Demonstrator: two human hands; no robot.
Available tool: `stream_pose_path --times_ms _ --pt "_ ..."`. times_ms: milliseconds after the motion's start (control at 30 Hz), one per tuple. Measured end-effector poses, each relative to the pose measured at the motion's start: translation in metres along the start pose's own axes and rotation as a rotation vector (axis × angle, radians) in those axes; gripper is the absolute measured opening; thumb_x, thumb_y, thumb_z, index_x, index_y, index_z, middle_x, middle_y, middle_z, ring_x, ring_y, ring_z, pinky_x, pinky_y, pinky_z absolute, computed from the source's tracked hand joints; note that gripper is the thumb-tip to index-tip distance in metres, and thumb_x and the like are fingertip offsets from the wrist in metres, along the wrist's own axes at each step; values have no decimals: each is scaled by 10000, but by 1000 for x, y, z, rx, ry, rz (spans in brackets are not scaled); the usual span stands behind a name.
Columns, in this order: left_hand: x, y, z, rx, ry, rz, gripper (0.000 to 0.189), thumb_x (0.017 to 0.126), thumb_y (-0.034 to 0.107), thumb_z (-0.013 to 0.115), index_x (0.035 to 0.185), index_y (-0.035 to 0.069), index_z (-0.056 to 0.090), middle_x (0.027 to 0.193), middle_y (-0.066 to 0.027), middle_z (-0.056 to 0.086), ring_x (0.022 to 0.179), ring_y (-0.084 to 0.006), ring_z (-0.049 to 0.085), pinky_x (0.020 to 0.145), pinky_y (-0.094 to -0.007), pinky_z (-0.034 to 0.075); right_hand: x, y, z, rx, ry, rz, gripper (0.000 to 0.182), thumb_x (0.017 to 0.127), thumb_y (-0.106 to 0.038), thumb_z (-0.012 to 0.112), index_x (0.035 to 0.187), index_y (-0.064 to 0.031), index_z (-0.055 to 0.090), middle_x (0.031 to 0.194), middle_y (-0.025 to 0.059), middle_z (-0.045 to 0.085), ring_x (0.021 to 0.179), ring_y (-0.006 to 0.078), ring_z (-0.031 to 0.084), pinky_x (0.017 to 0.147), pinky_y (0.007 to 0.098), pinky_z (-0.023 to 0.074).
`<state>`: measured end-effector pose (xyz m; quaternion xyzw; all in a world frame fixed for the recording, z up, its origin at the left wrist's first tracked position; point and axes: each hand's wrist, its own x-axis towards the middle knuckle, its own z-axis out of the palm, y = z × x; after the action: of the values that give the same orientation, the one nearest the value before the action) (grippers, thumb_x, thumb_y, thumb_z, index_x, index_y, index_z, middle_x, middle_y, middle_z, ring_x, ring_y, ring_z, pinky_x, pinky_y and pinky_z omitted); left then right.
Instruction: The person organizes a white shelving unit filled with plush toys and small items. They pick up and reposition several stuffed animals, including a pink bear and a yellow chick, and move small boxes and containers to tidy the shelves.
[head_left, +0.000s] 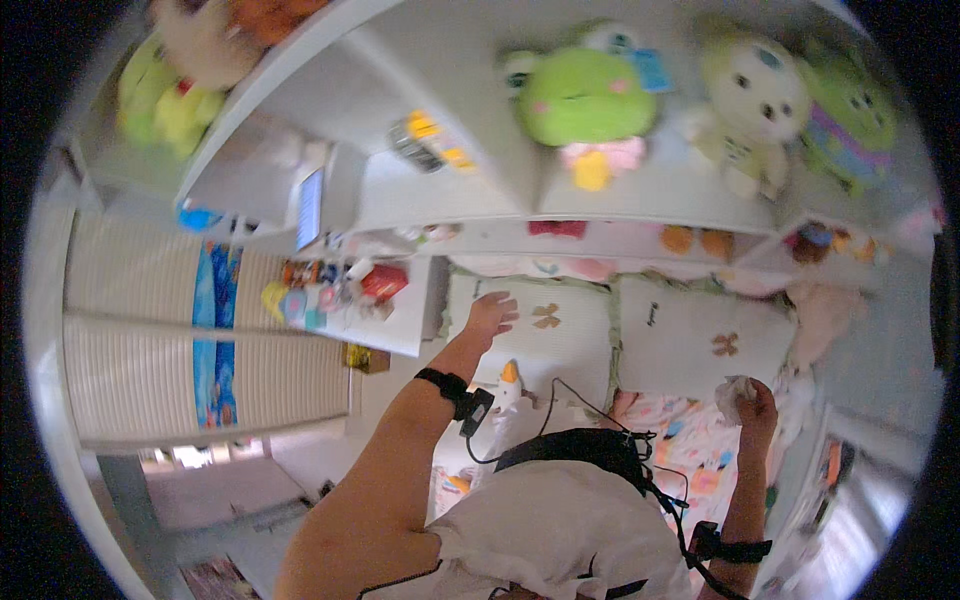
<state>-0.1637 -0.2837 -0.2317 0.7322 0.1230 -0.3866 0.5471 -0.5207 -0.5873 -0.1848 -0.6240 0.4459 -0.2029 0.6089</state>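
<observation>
My left hand (493, 315) is over the white ruffled pillow (574, 345) on the left, its fingers spread and nothing in them. Whether the palm touches the fabric cannot be told. On the right, my right hand (760, 411) grips a crumpled white cloth or tissue (733, 397) near the lower corner of the second white pillow (682, 330). Both pillows bear a brown bow and some writing. Below the left pillow lies a white plush duck (509, 384) with an orange beak, partly hidden by my clothing.
Over the bed runs a white shelf unit (457, 217) holding a green frog plush (589, 97), a pale plush dog (754, 94) and a green plush (855, 112). A cluttered white bedside table (401, 326) stands left. Patterned bedding (694, 450) covers the bed. Black cables (664, 499) hang at my waist.
</observation>
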Motion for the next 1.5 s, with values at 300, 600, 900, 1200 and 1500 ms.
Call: stream_pose_path --times_ms 300,600,900,1200,1500 --pt "-83 -71 -188 -375 353 -18 433 674 137 587 1069 47 434 837 -52 557 721 -171 556 585 -291 429 18 -69 168 -215 -395 -305 291 664 5 556 950 -20 510 903 64 536 808 143 498 714 256 400" --pt "-109 -115 -321 -577 459 2 356 722 129 539 1058 46 455 867 -82 567 728 -189 563 579 -292 437 -7 -160 378 -488 -424 -767 258 708 -67 527 964 -34 518 927 125 553 849 246 531 743 318 412" --pt "-131 -62 -400 -403 406 138 375 727 145 545 1079 49 459 871 -45 559 753 -159 547 627 -274 411 33 -153 486 -973 -115 -871 249 729 -73 472 971 -65 531 955 162 547 863 299 531 742 375 416" --pt "-127 -2 -404 -140 404 328 318 743 168 563 1030 42 510 890 -55 569 785 -136 539 643 -277 416 31 -129 543 -1346 -201 -1066 428 693 -80 456 1110 9 420 1152 175 424 1085 284 387 909 342 327" --pt "-47 170 -371 738 769 1008 335 698 200 517 1001 60 551 984 -201 488 944 -322 431 839 -382 338 29 -137 540 -1105 -338 -1051 441 754 -160 476 1155 -2 382 1240 169 328 1179 304 264 943 406 256"
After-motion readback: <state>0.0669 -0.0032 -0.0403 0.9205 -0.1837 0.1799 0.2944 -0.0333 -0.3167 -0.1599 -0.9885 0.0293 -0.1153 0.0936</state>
